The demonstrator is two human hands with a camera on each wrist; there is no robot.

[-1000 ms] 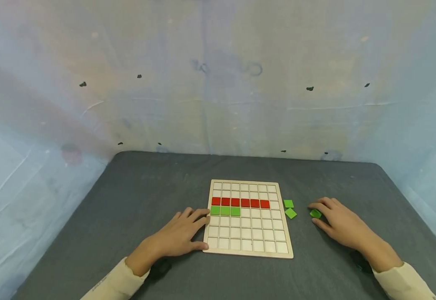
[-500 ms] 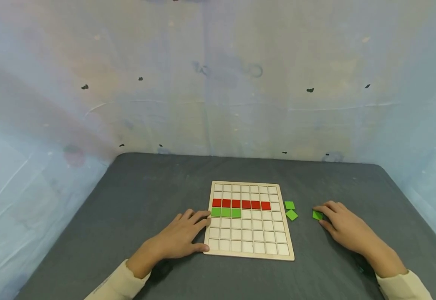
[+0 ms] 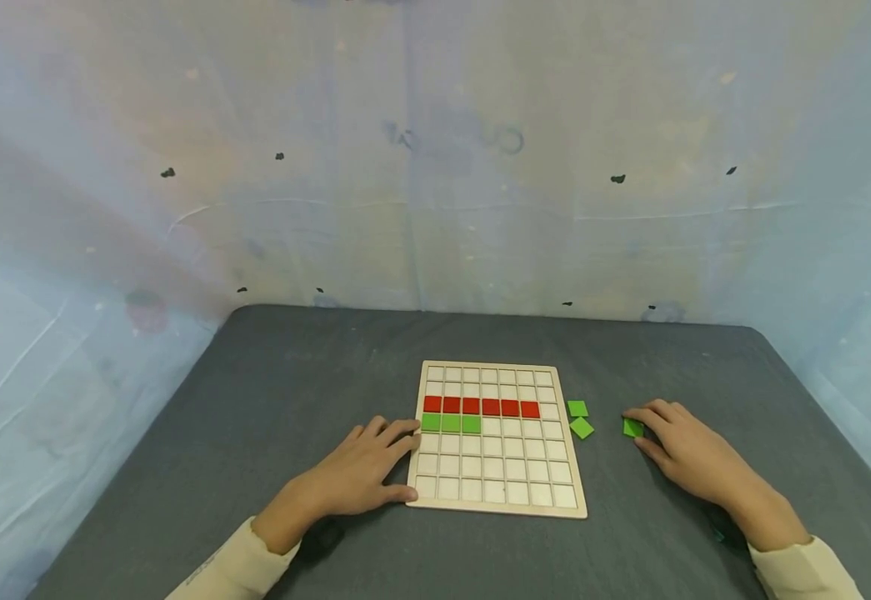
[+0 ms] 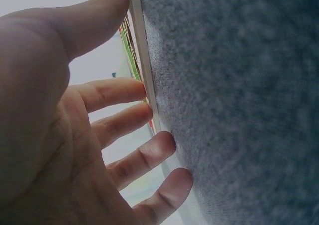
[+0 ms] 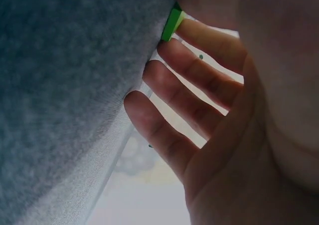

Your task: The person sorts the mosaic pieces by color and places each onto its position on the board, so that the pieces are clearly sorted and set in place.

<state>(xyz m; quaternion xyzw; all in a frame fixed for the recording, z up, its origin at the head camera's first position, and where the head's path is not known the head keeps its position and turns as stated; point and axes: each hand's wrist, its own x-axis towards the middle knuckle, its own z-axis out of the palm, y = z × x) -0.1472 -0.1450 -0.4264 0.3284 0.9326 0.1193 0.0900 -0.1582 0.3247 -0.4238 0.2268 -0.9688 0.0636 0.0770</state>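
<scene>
A pale wooden grid board [image 3: 505, 507] lies on the dark table, with a row of red square tiles [image 3: 491, 407] and 3 green tiles [image 3: 451, 423] in the row below. My left hand [image 3: 352, 475] rests at its left edge, thumb and fingertips touching the rim; in the left wrist view the fingers [image 4: 137, 160] are spread and fairly straight. To the right of the board, my right hand [image 3: 686, 454] pinches a loose green tile [image 3: 633, 427] between thumb and index finger at table level. In the right wrist view that green tile [image 5: 172, 23] stands near the thumb.
Two loose green tiles, an upper one [image 3: 578, 408] and a lower turned one [image 3: 581, 427], lie between the board and my right hand. The dark cloth-covered table [image 3: 315, 367] meets a pale hanging sheet [image 3: 450, 208] at the back and sides.
My right hand has shifted slightly to the right, and the green tile at its fingertips has turned a little. The left hand and the board stay in place.
</scene>
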